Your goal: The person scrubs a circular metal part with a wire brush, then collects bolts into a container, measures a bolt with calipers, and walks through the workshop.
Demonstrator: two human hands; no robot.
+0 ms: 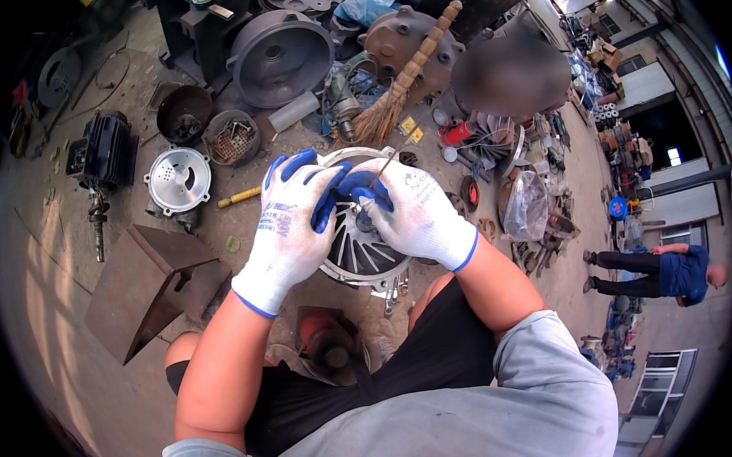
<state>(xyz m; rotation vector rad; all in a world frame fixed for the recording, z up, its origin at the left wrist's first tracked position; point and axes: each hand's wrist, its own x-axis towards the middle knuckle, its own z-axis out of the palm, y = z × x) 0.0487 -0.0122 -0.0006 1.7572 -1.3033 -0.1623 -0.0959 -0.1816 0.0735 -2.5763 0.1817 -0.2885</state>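
Right hand (418, 206): nearer the thin rod (395, 154); fingers appear pinched around it.
Left hand (293, 211): fingers curled beside the right's; grasp hidden, cannot tell.
Rod axis: slants from between the hands, away and rightward.
Ribbed round housing (365, 251): beneath both hands.

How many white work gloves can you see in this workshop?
2: one glove on the person's left hand, the other glove on the right hand. More may be hidden from view.
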